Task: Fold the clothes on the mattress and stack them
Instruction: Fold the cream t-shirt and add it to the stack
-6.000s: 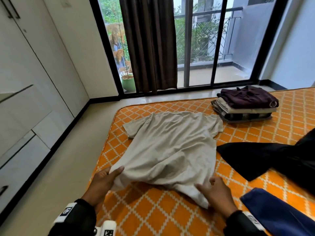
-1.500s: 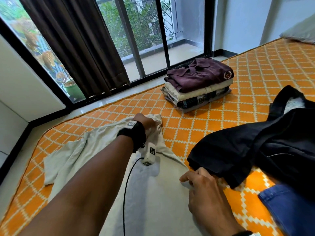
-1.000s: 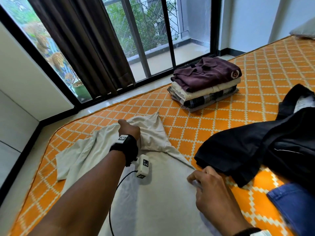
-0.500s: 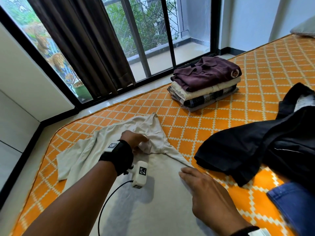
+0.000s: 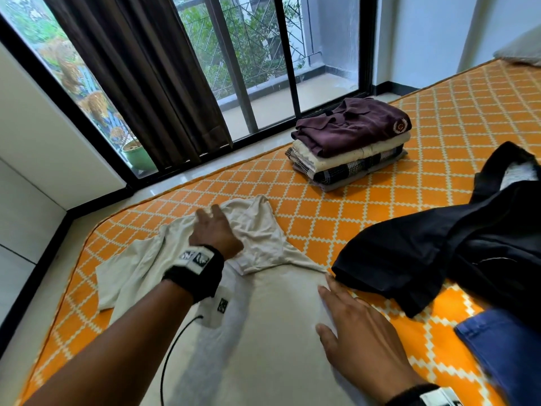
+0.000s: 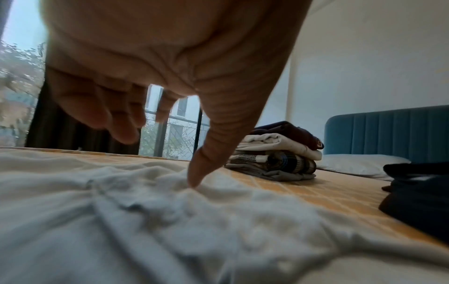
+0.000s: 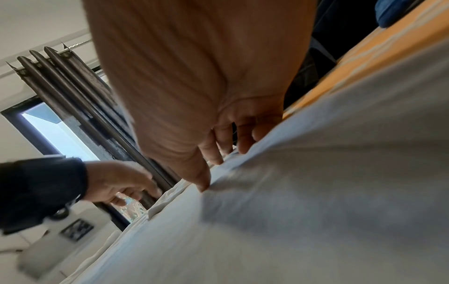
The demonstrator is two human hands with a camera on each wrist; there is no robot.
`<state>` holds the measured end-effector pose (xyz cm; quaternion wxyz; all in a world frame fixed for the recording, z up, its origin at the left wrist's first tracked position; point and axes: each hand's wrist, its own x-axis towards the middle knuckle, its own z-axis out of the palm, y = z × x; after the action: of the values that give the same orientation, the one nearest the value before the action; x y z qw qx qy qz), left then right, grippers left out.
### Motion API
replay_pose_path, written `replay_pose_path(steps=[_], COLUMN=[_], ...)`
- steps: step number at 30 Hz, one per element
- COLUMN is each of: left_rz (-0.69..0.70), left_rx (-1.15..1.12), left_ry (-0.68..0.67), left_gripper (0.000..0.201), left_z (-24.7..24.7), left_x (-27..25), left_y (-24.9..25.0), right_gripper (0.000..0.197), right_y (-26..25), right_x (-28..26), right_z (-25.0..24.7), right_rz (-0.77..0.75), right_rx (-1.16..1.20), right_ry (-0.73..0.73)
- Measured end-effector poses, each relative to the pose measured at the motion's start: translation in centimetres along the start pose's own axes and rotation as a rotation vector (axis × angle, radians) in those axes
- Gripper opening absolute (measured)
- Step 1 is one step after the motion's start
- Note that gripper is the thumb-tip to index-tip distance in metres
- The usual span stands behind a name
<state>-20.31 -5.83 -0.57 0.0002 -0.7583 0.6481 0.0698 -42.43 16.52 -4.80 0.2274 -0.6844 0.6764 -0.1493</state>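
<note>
Beige tee (image 5: 263,332) is spread on the mattress (image 5: 336,206), taking up lower center of the head view w/ its long axis running from bottom of frame up toward the window, collar end far, hem end near. Right sleeve is already flipped in over the chest at center frame, left sleeve still sticks out at mid left. Left hand (image 5: 215,230) is up at the collar end, fingers loose and spread, thumb tip touching the cloth in the wrist view, not gripping anything afaict. Right hand (image 5: 360,332) lies flat, fingers straight, pressing the tee's right edge at lower right, just beside the black garment (image 5: 439,244). So left hand is the nearer one to that loose left sleeve, prob the next bit to fold in imo. Fabric looks thin, soft, kinda wrinkly near the collar, smooth lower down. Folded stack (image 5: 351,142) sits upper right, well apart, so the tee has to travel that way once it's done.
</note>
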Motion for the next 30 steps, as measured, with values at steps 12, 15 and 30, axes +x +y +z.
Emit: replay_pose_path(steps=[12,15,30], left_rz=[0.142,0.122,0.636], left_rx=[0.042,-0.056,-0.017], left_ry=[-0.123,-0.146,0.024], left_gripper=[0.04,0.034,0.055], left_z=[0.1,0.1,2.3], left_x=[12.7,15.2,-2.7], left_y=[8.1,7.3,-2.2], right_gripper=[0.056,0.057,0.068], right_y=[0.1,0.1,-0.4], right_x=[0.7,0.7,0.3], right_z=[0.9,0.8,0.0], right_rz=[0.086,0.069,0.11], right_rx=[-0.196,-0.2,-0.18], right_ry=[-0.068,-0.032,-0.114])
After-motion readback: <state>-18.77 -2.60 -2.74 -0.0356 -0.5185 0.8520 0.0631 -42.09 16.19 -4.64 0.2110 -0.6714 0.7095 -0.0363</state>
